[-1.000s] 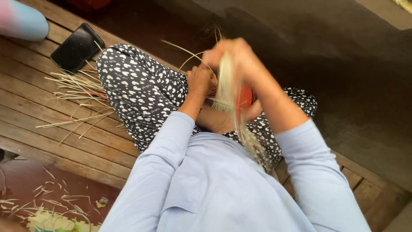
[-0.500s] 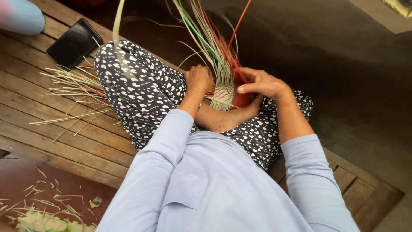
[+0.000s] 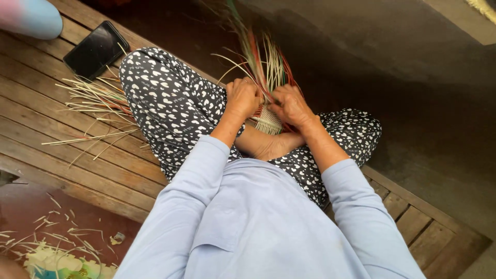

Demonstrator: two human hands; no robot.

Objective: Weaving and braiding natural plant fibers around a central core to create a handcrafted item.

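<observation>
Right hand (image 3: 290, 105) returned, fingers gripping weaving (image 3: 267, 120)

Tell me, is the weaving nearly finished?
Not yet, it seems. A small pale woven patch already looks done. Both the left hand and right hand grip the strips just above it. Many long loose strips stand unwoven above, and spare strips lie on the wooden floor.
</observation>
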